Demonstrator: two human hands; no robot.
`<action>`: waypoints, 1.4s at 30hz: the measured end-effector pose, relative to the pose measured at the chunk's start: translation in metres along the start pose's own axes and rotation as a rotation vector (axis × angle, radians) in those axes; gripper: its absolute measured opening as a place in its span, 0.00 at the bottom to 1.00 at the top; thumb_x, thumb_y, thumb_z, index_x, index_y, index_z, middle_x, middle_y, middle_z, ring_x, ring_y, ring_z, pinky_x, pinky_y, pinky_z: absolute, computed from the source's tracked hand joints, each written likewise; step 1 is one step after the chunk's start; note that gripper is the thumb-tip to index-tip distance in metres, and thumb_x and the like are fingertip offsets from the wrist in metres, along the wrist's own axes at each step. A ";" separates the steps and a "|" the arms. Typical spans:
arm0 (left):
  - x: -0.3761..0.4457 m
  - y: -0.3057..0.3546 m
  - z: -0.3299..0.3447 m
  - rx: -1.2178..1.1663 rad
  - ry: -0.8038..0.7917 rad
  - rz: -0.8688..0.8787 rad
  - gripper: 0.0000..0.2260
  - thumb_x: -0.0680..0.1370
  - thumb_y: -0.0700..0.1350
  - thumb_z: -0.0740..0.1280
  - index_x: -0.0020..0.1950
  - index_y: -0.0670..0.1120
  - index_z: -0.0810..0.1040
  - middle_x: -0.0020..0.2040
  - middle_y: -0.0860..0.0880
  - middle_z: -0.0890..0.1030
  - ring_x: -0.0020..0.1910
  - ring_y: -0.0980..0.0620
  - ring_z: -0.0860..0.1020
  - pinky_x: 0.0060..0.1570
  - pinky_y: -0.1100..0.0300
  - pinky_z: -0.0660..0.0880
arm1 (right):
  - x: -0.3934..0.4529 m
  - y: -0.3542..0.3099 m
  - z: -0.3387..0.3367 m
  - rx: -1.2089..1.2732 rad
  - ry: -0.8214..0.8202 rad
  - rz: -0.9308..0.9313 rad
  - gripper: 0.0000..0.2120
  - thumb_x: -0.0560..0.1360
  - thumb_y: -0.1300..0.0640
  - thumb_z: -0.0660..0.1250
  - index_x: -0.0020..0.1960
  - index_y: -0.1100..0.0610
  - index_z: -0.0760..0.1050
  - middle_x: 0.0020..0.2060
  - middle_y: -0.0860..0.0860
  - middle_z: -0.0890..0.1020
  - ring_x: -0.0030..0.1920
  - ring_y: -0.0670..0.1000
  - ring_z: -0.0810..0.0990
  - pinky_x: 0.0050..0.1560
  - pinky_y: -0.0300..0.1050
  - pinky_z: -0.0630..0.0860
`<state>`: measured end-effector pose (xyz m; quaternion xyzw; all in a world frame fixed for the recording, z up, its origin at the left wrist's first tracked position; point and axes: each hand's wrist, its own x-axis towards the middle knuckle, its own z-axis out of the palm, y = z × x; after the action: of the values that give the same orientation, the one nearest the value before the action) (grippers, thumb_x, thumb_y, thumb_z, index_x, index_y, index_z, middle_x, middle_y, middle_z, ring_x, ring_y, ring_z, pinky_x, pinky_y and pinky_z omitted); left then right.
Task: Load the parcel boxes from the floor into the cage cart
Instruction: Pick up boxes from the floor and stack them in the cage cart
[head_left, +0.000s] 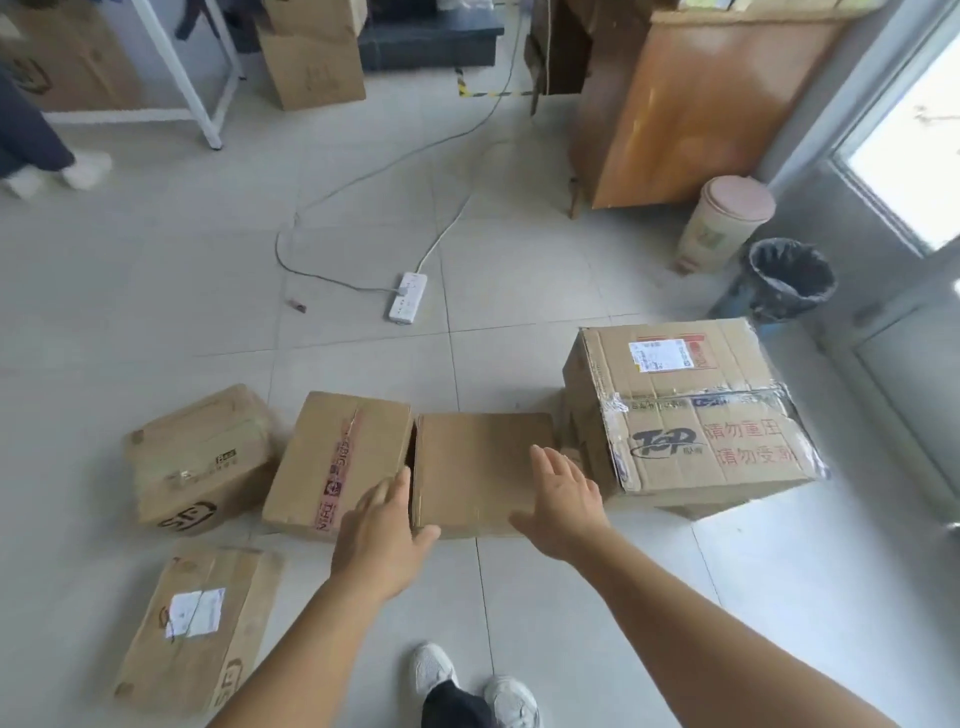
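Pale grey tiled floor (519, 260), grout lines visible, bright window at 2 o'clock. From my head view five parcel boxes sit on the tiles at the bottom half; I see no cage cart here. Plain box (480, 470) dead centre, no label showing on its top. My left hand (387, 540) hangs over its left edge, fingers straight and spread, thumb towards the near edge; my right hand (563, 501) is above its right side, fingers extended, nothing grasped by either; contact I cannot tell. Touching it at 9 o'clock: red-taped box (332, 462), tape print mostly illegible. Further at 9: SF box (200, 462), black "SF" logo on the near face. At 7 o'clock: labelled flat box (197, 629), white shipping label, "SF" mark on the side. At 3 o'clock: big box (691, 415), "TOP" logo, red Chinese lines, white label on top, clear tape peeling at the corners; it stands just beside the plain box. Open floor runs from 11 to 1 o'clock, crossed by a white power strip (409, 298) and its cable. Wooden cabinet (701, 119) at 1 o'clock, beige lidded bin (724, 223) and black-lined bin (787, 280) at 2. White frame leg (182, 78) at 11. My shoes (467, 686) at 6.
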<state>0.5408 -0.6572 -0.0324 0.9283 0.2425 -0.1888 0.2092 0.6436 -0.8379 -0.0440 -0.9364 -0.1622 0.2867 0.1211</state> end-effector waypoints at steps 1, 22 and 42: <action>0.011 0.003 -0.001 0.008 -0.012 0.029 0.35 0.79 0.56 0.61 0.80 0.48 0.48 0.79 0.49 0.55 0.77 0.49 0.56 0.72 0.55 0.57 | 0.003 0.003 -0.001 0.018 0.015 0.036 0.43 0.76 0.45 0.67 0.80 0.52 0.44 0.79 0.48 0.51 0.79 0.51 0.48 0.75 0.50 0.52; 0.126 0.190 0.027 0.166 -0.134 0.316 0.34 0.80 0.56 0.60 0.80 0.48 0.46 0.79 0.49 0.55 0.77 0.48 0.55 0.72 0.52 0.58 | 0.030 0.193 -0.087 0.166 0.249 0.434 0.43 0.75 0.45 0.69 0.80 0.53 0.48 0.78 0.51 0.56 0.77 0.56 0.56 0.76 0.56 0.55; 0.287 0.344 0.187 -0.073 -0.252 -0.206 0.37 0.78 0.54 0.64 0.80 0.49 0.46 0.78 0.45 0.58 0.75 0.43 0.60 0.71 0.52 0.60 | 0.237 0.502 -0.119 0.184 0.073 0.446 0.45 0.72 0.44 0.73 0.79 0.55 0.51 0.77 0.54 0.61 0.74 0.58 0.63 0.72 0.58 0.64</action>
<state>0.9088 -0.9136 -0.2172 0.8594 0.3148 -0.3153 0.2509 1.0150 -1.2263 -0.2266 -0.9438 0.0796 0.2860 0.1452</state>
